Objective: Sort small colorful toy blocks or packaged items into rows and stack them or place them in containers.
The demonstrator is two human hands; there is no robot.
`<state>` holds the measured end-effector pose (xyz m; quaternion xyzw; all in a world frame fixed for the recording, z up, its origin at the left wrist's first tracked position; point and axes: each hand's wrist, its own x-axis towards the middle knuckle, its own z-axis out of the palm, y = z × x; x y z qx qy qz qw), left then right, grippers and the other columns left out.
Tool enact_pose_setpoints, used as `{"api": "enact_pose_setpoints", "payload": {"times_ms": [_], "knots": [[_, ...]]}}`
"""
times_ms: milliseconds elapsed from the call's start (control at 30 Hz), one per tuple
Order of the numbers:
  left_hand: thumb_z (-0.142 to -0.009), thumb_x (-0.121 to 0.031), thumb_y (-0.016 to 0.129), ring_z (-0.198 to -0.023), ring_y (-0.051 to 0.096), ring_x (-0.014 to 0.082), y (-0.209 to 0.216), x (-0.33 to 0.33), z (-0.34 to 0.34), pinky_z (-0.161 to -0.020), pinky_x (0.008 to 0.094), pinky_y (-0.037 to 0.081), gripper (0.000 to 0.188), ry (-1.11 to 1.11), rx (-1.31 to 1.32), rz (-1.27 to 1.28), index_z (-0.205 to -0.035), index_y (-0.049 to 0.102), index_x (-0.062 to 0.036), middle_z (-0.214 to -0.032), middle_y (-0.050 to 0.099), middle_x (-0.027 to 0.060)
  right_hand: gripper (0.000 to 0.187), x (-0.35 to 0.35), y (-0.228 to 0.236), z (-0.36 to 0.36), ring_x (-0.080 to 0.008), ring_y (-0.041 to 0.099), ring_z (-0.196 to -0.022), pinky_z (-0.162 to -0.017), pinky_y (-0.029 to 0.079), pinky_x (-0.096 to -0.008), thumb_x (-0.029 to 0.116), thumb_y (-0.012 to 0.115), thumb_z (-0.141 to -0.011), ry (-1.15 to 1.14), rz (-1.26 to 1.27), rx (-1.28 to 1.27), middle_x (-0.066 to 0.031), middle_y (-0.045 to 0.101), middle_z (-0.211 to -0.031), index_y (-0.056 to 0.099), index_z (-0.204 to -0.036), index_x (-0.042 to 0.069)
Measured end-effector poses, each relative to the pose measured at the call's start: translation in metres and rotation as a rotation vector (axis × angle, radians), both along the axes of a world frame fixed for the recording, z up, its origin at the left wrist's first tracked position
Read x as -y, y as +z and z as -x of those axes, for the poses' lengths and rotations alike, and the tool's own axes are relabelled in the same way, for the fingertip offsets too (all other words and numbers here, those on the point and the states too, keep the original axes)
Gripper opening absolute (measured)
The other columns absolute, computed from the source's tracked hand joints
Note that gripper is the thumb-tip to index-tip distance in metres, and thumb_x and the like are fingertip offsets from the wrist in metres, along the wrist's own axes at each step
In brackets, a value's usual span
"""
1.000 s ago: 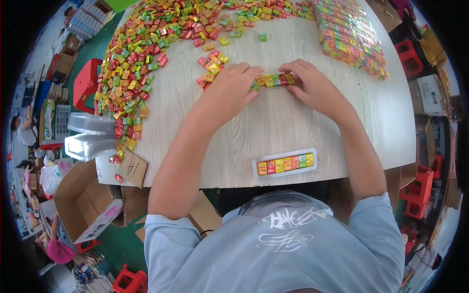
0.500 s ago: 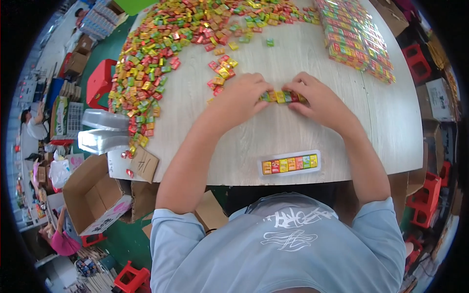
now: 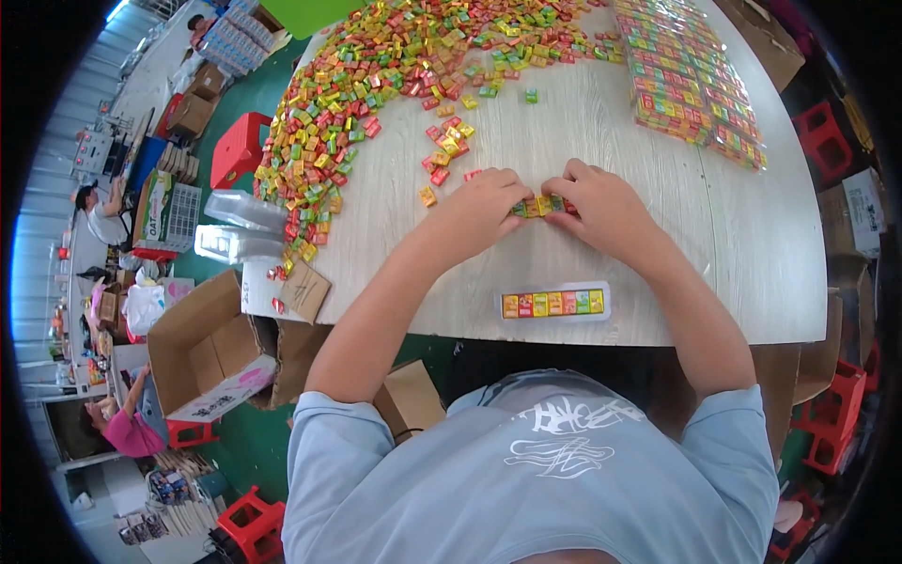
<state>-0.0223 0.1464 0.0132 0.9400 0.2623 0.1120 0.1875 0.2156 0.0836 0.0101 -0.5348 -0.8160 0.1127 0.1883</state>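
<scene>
My left hand and my right hand face each other on the pale wooden table, pinching a short row of small coloured candies between their fingertips. Nearer to me, by the table's front edge, lies a clear tray filled with a row of coloured candies. A big heap of loose red, yellow and green candies spreads over the far left of the table. A few strays lie just beyond my left hand.
Several filled candy packs are stacked at the far right. Empty clear trays sit at the table's left edge. Open cardboard boxes and red stools stand on the green floor. Other people work at the far left.
Both hands have closed in, squeezing the candy row shorter between them. The view has shifted slightly; the filled tray stays put.
</scene>
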Motion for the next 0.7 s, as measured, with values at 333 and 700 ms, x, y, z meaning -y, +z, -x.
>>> {"api": "enact_pose_setpoints", "payload": {"times_ms": [333,700], "knots": [[-0.089,-0.02,0.08,-0.131,0.054,0.0366,0.006,0.054,0.029,-0.112,0.0451,0.045,0.053,0.203,0.178,0.032,-0.136,0.062,-0.0058,-0.133,0.06,0.0177,0.037,0.038,0.043,0.001,-0.0351,0.068,-0.099,-0.085,0.055,-0.0447,0.027,0.078,-0.091,0.063,0.122,0.048,-0.0139,0.063,-0.114,0.068,-0.121,0.008],[-0.081,-0.026,0.086,-0.118,0.059,0.0331,-0.009,0.136,0.039,-0.103,0.0443,0.048,0.056,0.233,0.172,0.03,-0.13,0.066,-0.0106,-0.128,0.064,0.0103,0.03,0.106,0.019,0.005,-0.0304,0.063,-0.111,-0.1,0.048,-0.0443,0.026,0.08,-0.088,0.249,0.027,-0.025,-0.0087,0.064,-0.118,0.067,-0.111,0.011]]}}
